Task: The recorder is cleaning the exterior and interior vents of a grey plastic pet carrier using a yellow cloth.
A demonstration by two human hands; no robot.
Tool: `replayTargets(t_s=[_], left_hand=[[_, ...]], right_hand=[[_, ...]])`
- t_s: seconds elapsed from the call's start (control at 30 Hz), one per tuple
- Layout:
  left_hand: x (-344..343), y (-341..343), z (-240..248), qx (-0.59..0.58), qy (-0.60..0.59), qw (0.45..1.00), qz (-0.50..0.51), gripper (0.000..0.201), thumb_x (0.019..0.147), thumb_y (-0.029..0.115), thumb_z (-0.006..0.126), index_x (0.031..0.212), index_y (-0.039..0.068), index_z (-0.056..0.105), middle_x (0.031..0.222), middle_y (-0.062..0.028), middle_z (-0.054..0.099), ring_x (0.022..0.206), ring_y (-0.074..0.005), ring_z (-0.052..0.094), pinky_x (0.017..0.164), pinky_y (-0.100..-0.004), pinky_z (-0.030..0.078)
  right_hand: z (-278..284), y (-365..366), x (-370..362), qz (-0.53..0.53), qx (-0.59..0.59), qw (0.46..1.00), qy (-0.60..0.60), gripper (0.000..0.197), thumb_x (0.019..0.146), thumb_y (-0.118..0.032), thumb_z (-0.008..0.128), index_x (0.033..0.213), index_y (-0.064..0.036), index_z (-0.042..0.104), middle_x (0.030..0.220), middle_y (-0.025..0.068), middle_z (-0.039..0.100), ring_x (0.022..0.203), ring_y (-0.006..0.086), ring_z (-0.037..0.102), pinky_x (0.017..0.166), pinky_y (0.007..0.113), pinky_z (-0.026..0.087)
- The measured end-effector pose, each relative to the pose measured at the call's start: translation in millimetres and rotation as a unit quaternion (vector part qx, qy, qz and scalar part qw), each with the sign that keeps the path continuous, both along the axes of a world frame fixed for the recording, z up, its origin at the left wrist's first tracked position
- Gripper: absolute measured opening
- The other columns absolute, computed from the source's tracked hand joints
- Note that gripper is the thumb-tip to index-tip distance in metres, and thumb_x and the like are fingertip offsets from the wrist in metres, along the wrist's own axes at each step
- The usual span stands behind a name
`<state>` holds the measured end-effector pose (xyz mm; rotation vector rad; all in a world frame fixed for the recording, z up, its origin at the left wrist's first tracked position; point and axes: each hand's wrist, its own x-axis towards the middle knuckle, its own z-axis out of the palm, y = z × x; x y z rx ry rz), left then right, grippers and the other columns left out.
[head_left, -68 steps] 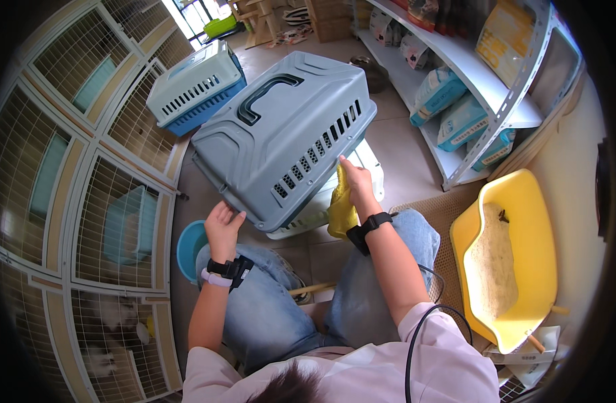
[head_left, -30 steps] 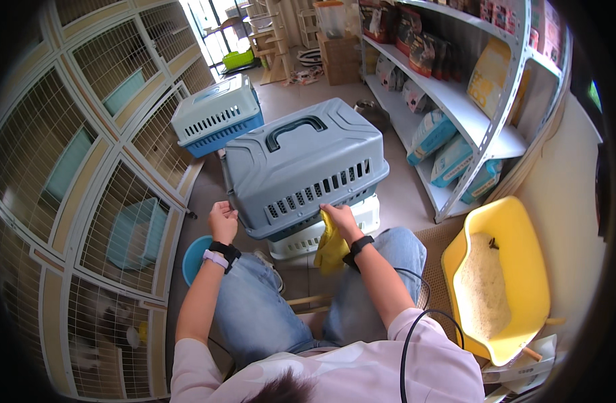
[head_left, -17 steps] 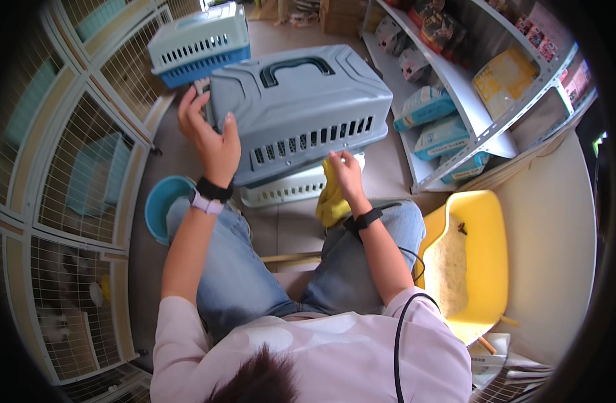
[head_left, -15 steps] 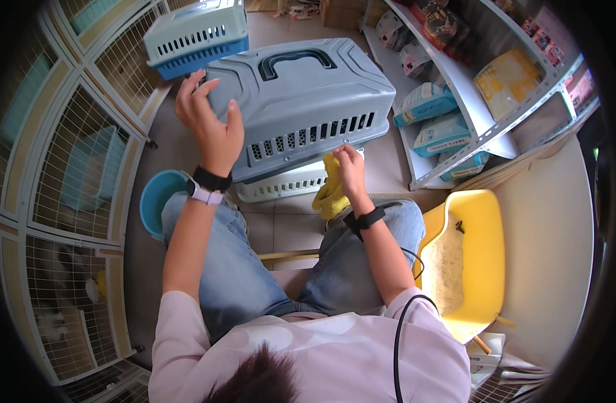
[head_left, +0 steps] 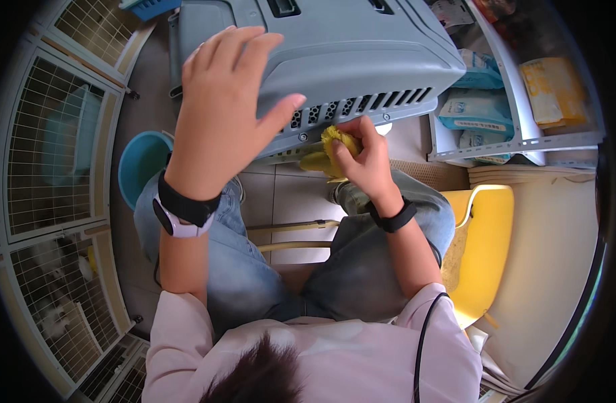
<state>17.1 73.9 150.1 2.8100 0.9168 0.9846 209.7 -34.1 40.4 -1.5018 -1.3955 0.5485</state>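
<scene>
A grey plastic pet carrier (head_left: 361, 57) with slotted vents along its near side stands in front of me. My left hand (head_left: 217, 111) is raised over its left part with fingers and thumb spread, holding nothing; whether it touches the lid I cannot tell. Close to the carrier's lower near edge, my right hand (head_left: 367, 158) pinches a bunched yellow cloth (head_left: 341, 143) between thumb and fingers. Part of the cloth hangs below the hand. A pale slotted edge (head_left: 281, 158) shows under the carrier, mostly hidden.
A blue bucket (head_left: 128, 171) stands by my left knee. Wire-fronted cages (head_left: 53, 148) line the left side. On the right are a metal shelf (head_left: 516, 101) with blue-and-white packs (head_left: 476, 111) and a yellow litter tray (head_left: 492, 248). Wooden bars (head_left: 291, 228) lie between my legs.
The carrier now looks larger and higher in view, its far end cut off. My left hand has come up nearer the camera, away from the carrier's left corner. The right hand still grips the cloth.
</scene>
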Motion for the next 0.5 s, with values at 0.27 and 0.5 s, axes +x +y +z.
replayTargets(t_s=[0.27, 0.5], left_hand=[[-6.3, 16.0, -41.5, 0.150, 0.085, 0.984, 0.040, 0.077, 0.057, 0.025, 0.078, 0.128, 0.021, 0.046, 0.132, -0.0055, 0.044, 0.121, -0.0319, 0.040, 0.102, -0.0455, 0.030], [-8.1, 21.8, -52.4, 0.220, 0.079, 0.968, 0.087, 0.078, 0.055, 0.019, 0.079, 0.127, 0.025, 0.048, 0.128, -0.0020, 0.047, 0.118, -0.0286, 0.044, 0.099, -0.0430, 0.033]], right_hand=[[-7.4, 8.1, -11.5, -0.065, 0.055, 0.989, -0.119, 0.024, 0.074, -0.004, 0.065, 0.093, -0.0007, 0.051, 0.079, 0.0168, 0.063, 0.068, 0.0333, 0.063, 0.060, 0.036, 0.051], [-12.8, 8.9, -15.1, -0.060, 0.055, 0.972, -0.219, 0.023, 0.068, -0.001, 0.064, 0.089, -0.0016, 0.053, 0.073, 0.0148, 0.058, 0.061, 0.0330, 0.058, 0.053, 0.039, 0.048]])
